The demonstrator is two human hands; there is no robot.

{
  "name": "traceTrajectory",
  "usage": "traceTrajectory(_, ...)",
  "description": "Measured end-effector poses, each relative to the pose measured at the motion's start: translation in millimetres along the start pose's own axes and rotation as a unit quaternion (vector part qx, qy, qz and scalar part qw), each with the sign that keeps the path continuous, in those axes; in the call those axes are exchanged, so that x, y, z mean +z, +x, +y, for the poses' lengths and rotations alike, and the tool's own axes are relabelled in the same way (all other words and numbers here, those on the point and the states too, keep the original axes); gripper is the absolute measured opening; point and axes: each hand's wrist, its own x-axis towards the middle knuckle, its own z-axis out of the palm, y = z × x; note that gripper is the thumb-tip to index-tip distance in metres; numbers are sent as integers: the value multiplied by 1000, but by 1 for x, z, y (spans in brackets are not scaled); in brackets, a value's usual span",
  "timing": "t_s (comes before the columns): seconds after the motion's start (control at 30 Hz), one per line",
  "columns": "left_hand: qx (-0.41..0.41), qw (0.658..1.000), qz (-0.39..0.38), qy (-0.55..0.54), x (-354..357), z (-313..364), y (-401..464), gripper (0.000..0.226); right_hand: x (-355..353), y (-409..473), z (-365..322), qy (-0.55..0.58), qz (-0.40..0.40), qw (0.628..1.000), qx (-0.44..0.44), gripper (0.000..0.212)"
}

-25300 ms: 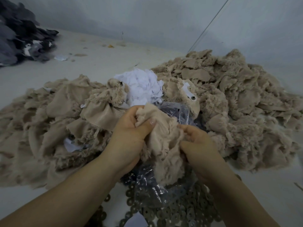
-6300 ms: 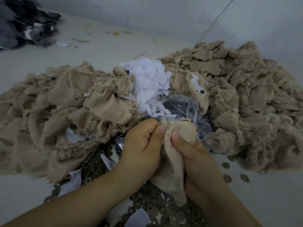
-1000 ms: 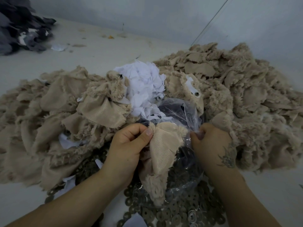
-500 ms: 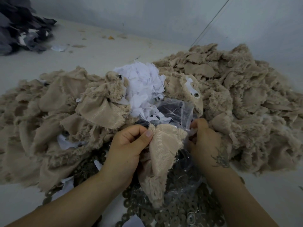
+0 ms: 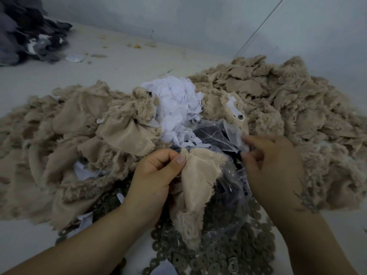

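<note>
Pinching the plush piece [image 5: 200, 175] dead centre of the frame with the left hand [image 5: 155, 175], reaching the curled right hand [image 5: 274, 169] into the bag [image 5: 216, 135] just right of it. Hands apart, can't tell whether gripping anything yet. Best to dig gently, not tearing the bag, and hold that plush piece taut, backing side up.

Single camera, worn on my head. Faces forward and down, wide angle, straight lines bent near edges. Very near my hands: left hand [image 5: 156, 175] low centre, pinching beige fabric piece [image 5: 198, 175] at mid-frame; right hand [image 5: 272, 165] beside it at clear bag [image 5: 218, 135]. Forearms enter from bottom edge. Beige heap [image 5: 278, 108] spans middle. Beyond: worktop [image 5: 119, 62], wall [image 5: 198, 20], dark cloth pile [image 5: 23, 36] far top left.
</note>
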Motion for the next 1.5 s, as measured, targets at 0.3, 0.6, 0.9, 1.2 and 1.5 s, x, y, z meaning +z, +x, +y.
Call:
traceTrajectory(0.3,31,999,-3,11,4,9,-1,21,-6,-5,-14,33,-270,962,24,32)
traceTrajectory(0.6,49,996,-27,65,11,9,-4,14,16,-22,-26,271,-149,949,55,8)
traceTrajectory(0.9,61,995,-22,77,11,8,-6,18,24,-31,-30,276,-90,957,-23,19)
traceTrajectory(1.2,71,990,-7,124,12,7,-7,18,29,-34,-28,250,-67,964,-57,18)
traceTrajectory(1.5,112,972,23,203,14,8,-7,21,28,-34,-29,282,-70,955,-52,23)
